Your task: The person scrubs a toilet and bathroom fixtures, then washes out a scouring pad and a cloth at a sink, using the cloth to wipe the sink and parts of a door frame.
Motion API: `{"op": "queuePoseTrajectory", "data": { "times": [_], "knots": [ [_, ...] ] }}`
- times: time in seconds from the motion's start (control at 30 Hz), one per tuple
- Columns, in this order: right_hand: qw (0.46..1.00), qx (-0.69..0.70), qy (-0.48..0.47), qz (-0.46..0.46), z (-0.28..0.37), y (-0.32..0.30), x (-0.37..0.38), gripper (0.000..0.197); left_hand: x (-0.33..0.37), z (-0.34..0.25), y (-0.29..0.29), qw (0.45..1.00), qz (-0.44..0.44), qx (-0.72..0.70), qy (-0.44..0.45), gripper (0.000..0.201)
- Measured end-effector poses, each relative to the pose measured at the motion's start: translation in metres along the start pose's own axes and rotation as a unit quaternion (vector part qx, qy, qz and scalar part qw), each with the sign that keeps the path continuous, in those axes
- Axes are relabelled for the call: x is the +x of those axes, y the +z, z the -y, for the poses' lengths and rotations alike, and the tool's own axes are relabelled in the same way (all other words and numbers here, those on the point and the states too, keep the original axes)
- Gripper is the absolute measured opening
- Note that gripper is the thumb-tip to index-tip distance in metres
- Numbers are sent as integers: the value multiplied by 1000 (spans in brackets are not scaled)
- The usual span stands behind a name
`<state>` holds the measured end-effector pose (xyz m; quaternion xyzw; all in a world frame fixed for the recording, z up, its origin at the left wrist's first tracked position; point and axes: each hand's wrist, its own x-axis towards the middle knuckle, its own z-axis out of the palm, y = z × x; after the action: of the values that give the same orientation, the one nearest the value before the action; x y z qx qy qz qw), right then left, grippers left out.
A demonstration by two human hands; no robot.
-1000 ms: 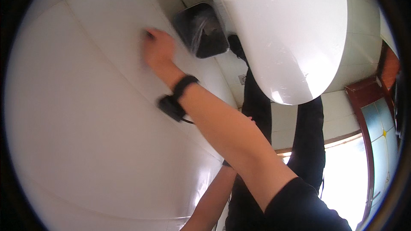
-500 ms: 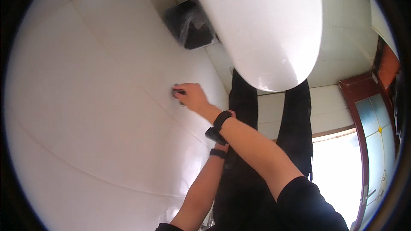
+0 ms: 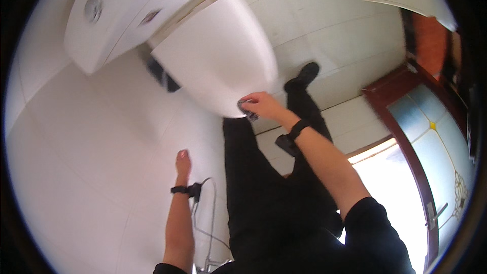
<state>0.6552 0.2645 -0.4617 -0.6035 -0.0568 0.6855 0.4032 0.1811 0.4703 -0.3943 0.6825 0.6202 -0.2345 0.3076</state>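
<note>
My right hand is closed around a dark grey, crumpled scourer that looks like steel wool. It is at the rounded front edge of the white toilet lid; the scourer appears to touch or almost touch that rim. My left hand is held lower left, in front of the pale wall, apart from the toilet. Its fingers look curled in, and nothing shows in them. Both wrists carry dark straps with small black devices.
The white cistern with its round button stands at the upper left. A black bin is partly hidden beside the toilet. Thin hose and metal fittings show at the lower edge. A red-brown door with glass panes stands at right.
My right hand has moved with the scourer from the left wall to the toilet lid's front edge. My left hand has come away from my leg toward the left. The view has turned.
</note>
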Motion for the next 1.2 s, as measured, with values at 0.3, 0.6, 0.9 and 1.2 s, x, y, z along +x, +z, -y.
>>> {"op": "queuePoseTrajectory", "data": {
  "times": [0.3, 0.6, 0.9, 1.2],
  "knots": [
    [964, -45, -19, -263, 24, -192, -174, 43, -108, -378, 49, 963, 202, -139, 115, 32],
    [890, 134, 52, -432, 31, -316, -288, 45, -229, -641, -18, 888, 278, -88, 357, 30],
    [886, 176, -20, -428, 123, -343, -297, 39, -165, -790, -94, 902, 222, -133, 345, 25],
    [815, 266, -78, -509, 198, -462, -378, 35, -176, -1149, -73, 802, 349, -174, 451, 44]
  ]
}}
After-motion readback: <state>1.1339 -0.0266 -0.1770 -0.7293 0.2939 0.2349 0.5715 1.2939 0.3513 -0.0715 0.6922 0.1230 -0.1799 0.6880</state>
